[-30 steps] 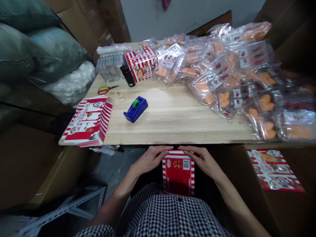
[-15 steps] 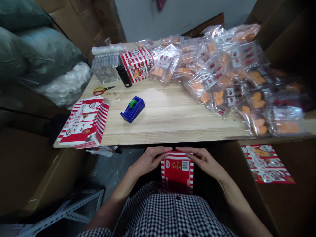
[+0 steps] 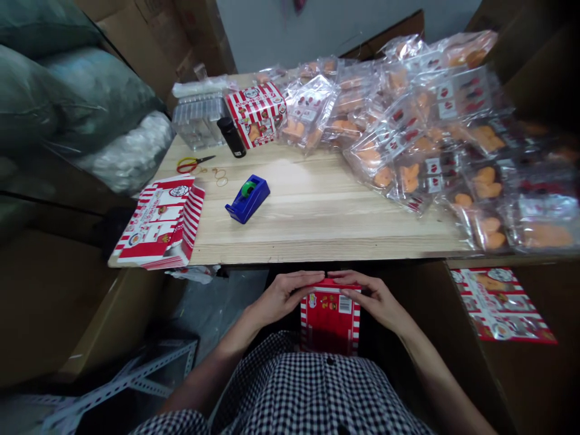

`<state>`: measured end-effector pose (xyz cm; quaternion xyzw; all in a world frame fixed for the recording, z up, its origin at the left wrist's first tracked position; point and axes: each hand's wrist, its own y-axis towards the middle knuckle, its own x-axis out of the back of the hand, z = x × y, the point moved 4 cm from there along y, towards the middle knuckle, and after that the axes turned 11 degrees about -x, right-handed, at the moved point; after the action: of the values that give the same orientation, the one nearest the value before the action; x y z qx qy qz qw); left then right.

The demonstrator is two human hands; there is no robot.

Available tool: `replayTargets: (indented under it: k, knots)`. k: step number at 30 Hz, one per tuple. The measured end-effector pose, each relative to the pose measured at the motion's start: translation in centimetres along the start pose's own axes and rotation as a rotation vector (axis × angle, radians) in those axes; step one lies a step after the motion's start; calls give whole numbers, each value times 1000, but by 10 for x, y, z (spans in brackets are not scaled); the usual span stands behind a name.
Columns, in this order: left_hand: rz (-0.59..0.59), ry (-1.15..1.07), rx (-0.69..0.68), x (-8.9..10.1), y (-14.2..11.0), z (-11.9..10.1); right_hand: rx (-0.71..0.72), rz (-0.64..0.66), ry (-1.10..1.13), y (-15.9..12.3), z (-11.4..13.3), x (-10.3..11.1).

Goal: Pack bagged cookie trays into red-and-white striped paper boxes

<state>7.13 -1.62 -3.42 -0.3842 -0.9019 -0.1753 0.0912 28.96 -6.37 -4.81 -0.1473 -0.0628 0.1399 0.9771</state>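
A red and white striped cardboard box point(image 3: 330, 323) is in my lap, below the table's front edge, with a barcode near its top right. My left hand point(image 3: 290, 296) grips its upper left edge, fingers along the top and thumb on the printed face. At the upper right edge my right hand point(image 3: 369, 296) holds it the same way. The fingertips of both hands come close together at the middle of the top edge. The box's lower end runs down against the checked shirt point(image 3: 312, 386).
On the wooden table point(image 3: 308, 223) are a blue tape dispenser point(image 3: 248, 198), scissors point(image 3: 193, 163), a black bottle point(image 3: 232, 138), a folded box point(image 3: 256, 115) and a stack of flat cartons point(image 3: 158, 220). Clear bags of orange pieces point(image 3: 408, 133) cover the right. One flat carton point(image 3: 502, 305) lies lower right.
The view has shifted slightly, so the table's contents sit a little differently. My fingers have moved slightly inward along the box's top edge, which now shows a plain red strip.
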Motion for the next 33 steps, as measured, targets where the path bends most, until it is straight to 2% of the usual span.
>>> replayTargets:
  k: [4,6,7,8,9,11,12,14,16,18,23,27,33]
  knots:
    - [-84,-20,43,-1,-2,1,46,-95,-6,9,6,-11]
    - [-78,-18,76,12,2,3,63,-111,-20,13,10,-13]
    - [-119,6,97,27,5,4,68,-109,-25,15,12,-13]
    - [-212,50,120,48,9,6,74,-107,-29,16,12,-12]
    - [-346,116,152,74,11,9,79,-106,-31,18,13,-11]
    - [-720,265,205,137,11,15,81,-93,-32,19,12,-9]
    - [-849,331,266,165,10,20,78,-89,-33,20,12,-9]
    - [-887,350,339,207,12,34,71,-87,-39,21,10,-8]
    - [-841,306,408,232,15,49,69,-92,-48,21,7,-7]
    - [-774,232,467,241,18,61,71,-98,-50,21,5,-6]
    - [-685,29,548,242,19,71,78,-85,-44,19,6,-4]
    - [-728,-99,495,243,18,70,101,-111,-59,14,12,-3]
    - [-881,-158,356,227,-1,74,104,-291,-48,2,19,17]
